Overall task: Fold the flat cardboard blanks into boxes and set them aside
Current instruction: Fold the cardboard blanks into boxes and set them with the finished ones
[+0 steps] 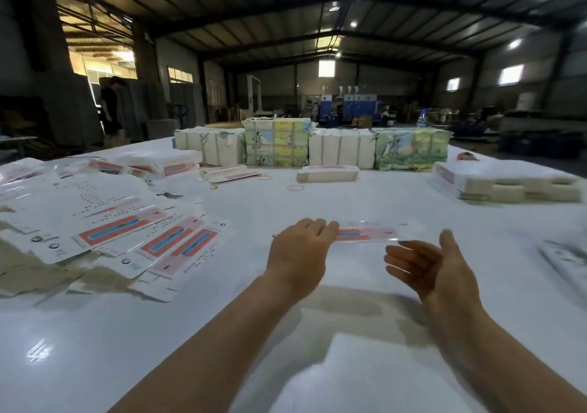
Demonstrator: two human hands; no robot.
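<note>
Left hand [300, 247] grips one end of a box [368, 233] mid-table; right hand [425, 268] hangs released. Advice: pinch both ends squarely before setting aside.

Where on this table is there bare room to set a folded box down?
Bare table lies near the person, below the spread flat blanks, and in the middle between the left hand and the small bundle. Crowded: the left side with blanks, the far edge with wrapped bundles, the right with stacks.

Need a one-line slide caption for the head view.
Left hand holds a folded box over the table; right hand open beside it.
</note>
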